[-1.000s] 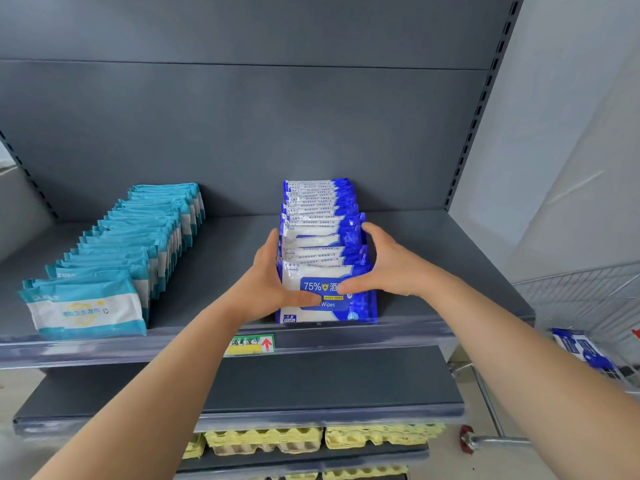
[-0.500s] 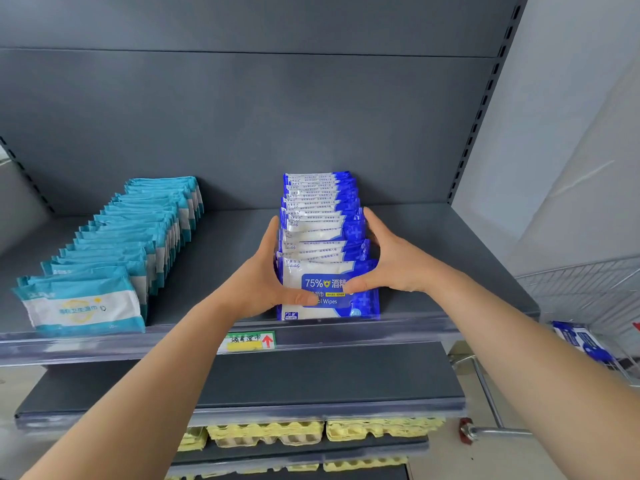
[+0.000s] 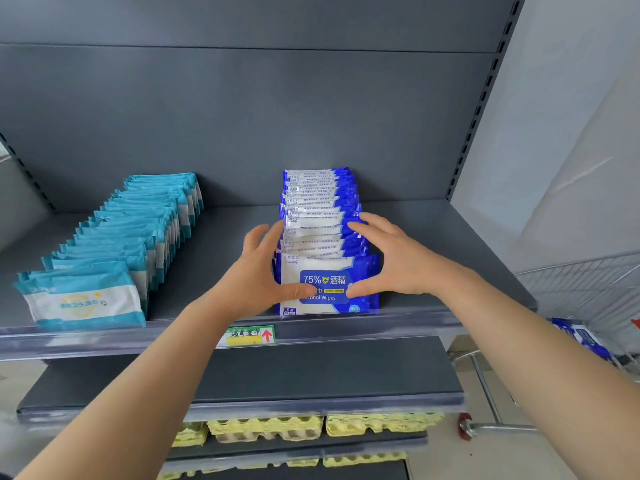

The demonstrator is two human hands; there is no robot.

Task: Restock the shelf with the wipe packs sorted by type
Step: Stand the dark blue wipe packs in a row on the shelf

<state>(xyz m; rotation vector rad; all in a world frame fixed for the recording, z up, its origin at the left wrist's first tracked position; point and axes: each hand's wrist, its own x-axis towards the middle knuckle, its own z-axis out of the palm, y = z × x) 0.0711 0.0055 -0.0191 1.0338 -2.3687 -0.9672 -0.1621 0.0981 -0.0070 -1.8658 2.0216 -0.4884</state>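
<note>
Head view is showing a row of blue-and-white plastic alcohol wipe packs standing on edge on the grey metal shelf, running from the front lip back toward the rear panel. The front blue pack, printed "75%" and "Alcohol Wipes", is facing outward just behind the lip.

The left hand is sitting against the left side of this row. Its thumb is lying across the lower face of the front blue pack, while its fingers are spreading upward, loosely apart, beside the packs behind. The right hand is mirroring it on the right side: its thumb tip is touching the face of the front blue pack, and its fairly straight fingers are reaching over the right edges of the packs further back. A dark gap is showing between its palm and the pack's corner. Neither hand is closing around a pack.

Well apart on the left, a row of teal-and-white plastic wipe packs is standing on the same shelf in the same manner.

A green-and-yellow paper price label with a red arrow is sitting in the shelf's front strip, below the left wrist. Yellow pulp egg trays are lying on a lower level. At the right edge, a silver wire cart is holding another blue wipe pack.
</note>
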